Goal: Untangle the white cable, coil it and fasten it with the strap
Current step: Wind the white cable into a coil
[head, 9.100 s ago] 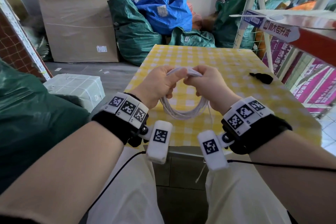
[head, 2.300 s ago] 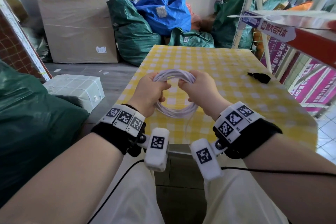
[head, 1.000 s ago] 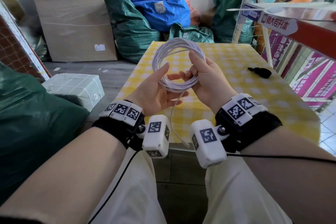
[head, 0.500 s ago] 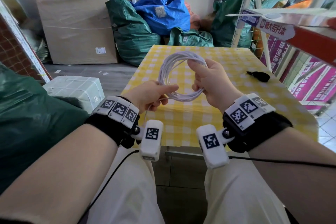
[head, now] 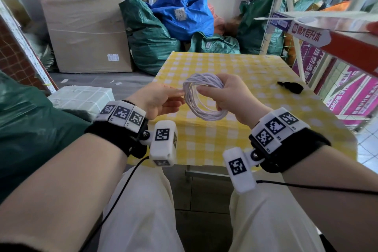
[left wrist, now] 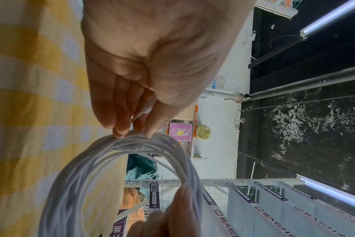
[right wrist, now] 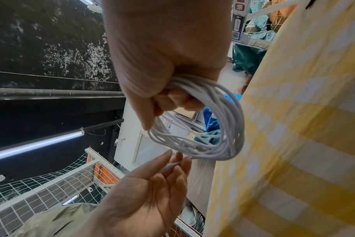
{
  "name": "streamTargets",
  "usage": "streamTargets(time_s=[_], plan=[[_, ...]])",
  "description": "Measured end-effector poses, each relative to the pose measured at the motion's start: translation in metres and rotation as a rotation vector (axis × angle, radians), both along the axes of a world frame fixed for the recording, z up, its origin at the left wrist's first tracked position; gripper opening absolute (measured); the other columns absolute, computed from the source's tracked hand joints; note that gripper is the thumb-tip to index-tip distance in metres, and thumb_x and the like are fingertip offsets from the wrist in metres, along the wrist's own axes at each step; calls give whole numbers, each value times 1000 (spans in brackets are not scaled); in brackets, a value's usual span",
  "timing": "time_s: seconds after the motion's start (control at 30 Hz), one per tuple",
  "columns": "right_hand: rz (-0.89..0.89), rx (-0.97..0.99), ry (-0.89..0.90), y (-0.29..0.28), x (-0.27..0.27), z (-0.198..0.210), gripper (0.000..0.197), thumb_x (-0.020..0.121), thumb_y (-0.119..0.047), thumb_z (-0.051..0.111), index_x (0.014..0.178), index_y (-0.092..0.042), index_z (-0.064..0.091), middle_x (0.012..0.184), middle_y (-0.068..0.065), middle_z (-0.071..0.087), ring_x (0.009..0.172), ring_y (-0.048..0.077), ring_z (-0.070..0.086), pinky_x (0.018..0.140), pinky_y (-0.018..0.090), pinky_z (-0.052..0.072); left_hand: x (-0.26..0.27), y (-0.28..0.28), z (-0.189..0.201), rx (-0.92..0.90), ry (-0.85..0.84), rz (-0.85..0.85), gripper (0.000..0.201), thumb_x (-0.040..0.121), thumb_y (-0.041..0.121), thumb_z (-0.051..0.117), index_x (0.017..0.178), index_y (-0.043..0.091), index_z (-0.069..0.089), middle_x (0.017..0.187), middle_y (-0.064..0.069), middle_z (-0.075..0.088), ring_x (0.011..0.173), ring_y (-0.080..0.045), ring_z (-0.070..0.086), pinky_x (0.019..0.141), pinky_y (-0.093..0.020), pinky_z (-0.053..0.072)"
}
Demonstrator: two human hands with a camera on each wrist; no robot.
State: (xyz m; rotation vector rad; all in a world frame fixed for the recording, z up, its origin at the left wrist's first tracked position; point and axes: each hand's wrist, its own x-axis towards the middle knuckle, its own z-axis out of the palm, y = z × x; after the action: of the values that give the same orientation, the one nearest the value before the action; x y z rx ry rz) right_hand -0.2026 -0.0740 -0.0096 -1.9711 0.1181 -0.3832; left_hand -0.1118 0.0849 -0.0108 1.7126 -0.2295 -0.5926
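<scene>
The white cable (head: 201, 111) is wound into a round coil held above the yellow checked table (head: 225, 63). My right hand (head: 227, 96) grips the coil's right side, fingers curled through the loops (right wrist: 229, 128). My left hand (head: 159, 100) is at the coil's left edge, and its thumb and fingers pinch the cable's plug end (right wrist: 170, 166) against the loops (left wrist: 164, 144). The black strap (head: 289, 87) lies loose on the table at the right, away from both hands.
A red-edged shelf (head: 347, 47) with a wire net juts over the table's right side. Green and blue bags (head: 184, 10) and a large carton (head: 86, 30) stand behind the table. A white parcel (head: 81, 98) sits on the floor at the left.
The coil has come down and tipped flatter over the table. My left hand has moved up from the hanging tail to the coil's left edge, bringing the loose end to the loops.
</scene>
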Motion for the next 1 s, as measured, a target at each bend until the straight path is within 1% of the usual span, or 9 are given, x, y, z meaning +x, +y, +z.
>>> streamTargets(time_s=[0.13, 0.2, 0.33, 0.4, 0.5, 0.63, 0.8, 0.93, 1.0], plan=[[53, 4, 4, 3, -2, 2, 14, 82, -31, 72, 77, -23, 63, 49, -13, 49, 42, 4, 44, 46, 22, 41, -1, -4, 1, -189, 63, 15, 16, 91, 18, 59, 85, 3, 61, 80, -11, 63, 72, -18, 61, 70, -22, 56], [79, -3, 5, 4, -2, 1, 17, 82, -34, 72, 76, -21, 62, 46, -13, 50, 41, 2, 44, 45, 20, 40, -3, -7, 2, -249, 81, 15, 25, 96, 25, 52, 85, 3, 58, 81, -13, 64, 75, -20, 63, 72, -24, 56], [109, -49, 11, 7, 0, -2, 29, 82, -36, 72, 88, -9, 64, 60, -4, 53, 50, 6, 46, 51, 21, 39, -3, -15, 5, -346, 119, 97, 39, 101, 29, 39, 79, 3, 56, 71, -9, 68, 70, -19, 64, 61, -25, 57], [133, -79, 22, 9, 0, -3, 28, 83, -38, 70, 84, -11, 63, 64, -1, 53, 53, 8, 46, 54, 24, 40, -3, -17, 4, -359, 112, 151, 34, 101, 21, 43, 76, 4, 58, 63, -6, 69, 69, -16, 63, 56, -21, 57], [156, -168, 23, 11, 0, 0, 23, 83, -38, 70, 71, -23, 58, 58, -8, 52, 50, 4, 46, 54, 22, 41, -3, -17, 4, -425, 177, 199, 24, 95, 16, 53, 78, 3, 63, 58, -5, 68, 55, -13, 65, 50, -19, 54], [164, -361, 50, 11, 2, -3, 34, 84, -41, 68, 73, -13, 52, 63, 0, 52, 56, 11, 47, 58, 28, 41, -1, -13, 6, -563, 345, 165, 15, 91, 12, 58, 83, 0, 63, 63, -9, 69, 53, -15, 67, 50, -21, 55], [174, -474, 77, 5, 7, -7, 35, 84, -41, 67, 72, -10, 56, 67, 5, 56, 61, 18, 50, 59, 32, 41, 4, -17, 5, -512, 360, -5, 26, 98, 11, 42, 92, -1, 64, 70, -9, 69, 63, -20, 68, 57, -26, 57], [153, -612, 108, -6, 7, -5, 45, 85, -44, 65, 61, -15, 42, 55, -5, 43, 48, 8, 37, 44, 18, 27, 8, -32, 6, -364, 333, -92, 32, 97, 16, 36, 89, 3, 64, 73, -7, 65, 69, -20, 61, 59, -27, 54], [140, -664, 123, -14, 8, -6, 47, 86, -45, 64, 60, -15, 39, 54, -5, 42, 48, 8, 35, 44, 19, 27, 6, -43, 6, -365, 360, -116, 35, 98, 19, 34, 86, 5, 63, 76, -8, 63, 71, -21, 60, 64, -30, 55]])
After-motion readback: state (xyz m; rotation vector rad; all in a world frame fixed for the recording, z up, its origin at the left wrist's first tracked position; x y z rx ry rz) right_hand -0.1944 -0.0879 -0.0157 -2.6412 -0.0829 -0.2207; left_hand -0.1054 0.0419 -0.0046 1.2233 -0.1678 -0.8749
